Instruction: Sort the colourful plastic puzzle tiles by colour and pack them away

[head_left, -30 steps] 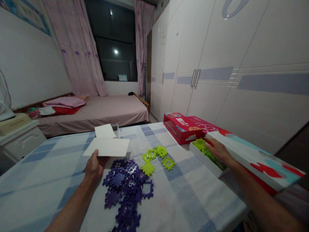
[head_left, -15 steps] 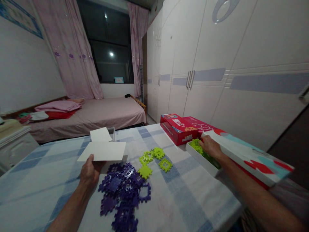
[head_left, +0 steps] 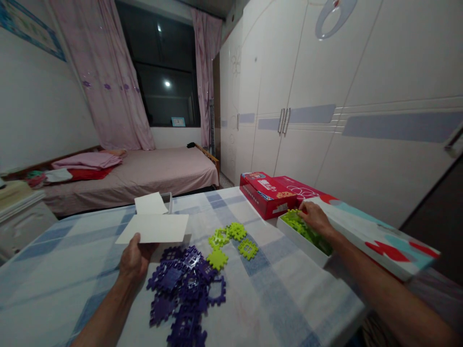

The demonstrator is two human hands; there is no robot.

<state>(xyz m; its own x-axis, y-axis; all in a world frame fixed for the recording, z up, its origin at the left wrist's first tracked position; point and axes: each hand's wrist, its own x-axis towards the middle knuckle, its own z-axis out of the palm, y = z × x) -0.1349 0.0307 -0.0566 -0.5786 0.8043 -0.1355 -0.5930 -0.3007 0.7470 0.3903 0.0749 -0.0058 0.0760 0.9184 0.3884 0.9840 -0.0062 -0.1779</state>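
My left hand [head_left: 134, 260] grips the near edge of a flat white card [head_left: 155, 228], thumb on top and fingers underneath. Just right of that hand lies a pile of dark purple interlocking plastic pieces [head_left: 188, 289] with notched edges. Several lime-green interlocking pieces [head_left: 217, 259] rest beyond the pile, on the cloth. Over at the right, my right hand [head_left: 315, 218] reaches into a white open box [head_left: 302, 246] of green pieces [head_left: 300, 225]. Its fingers are curled down at the far side of the box, and what they pinch is hidden.
Behind the white box stand a red printed box [head_left: 267, 193] and a long red and white box [head_left: 376, 231]. A shallow box [head_left: 170, 202] with another white card [head_left: 149, 203] sits at the table's far edge. A checked cloth [head_left: 275, 294] covers the table.
My right hand has lifted slightly and its fingers have shifted at the green pieces, leaving more of them in view. My left hand and the white card hold still.
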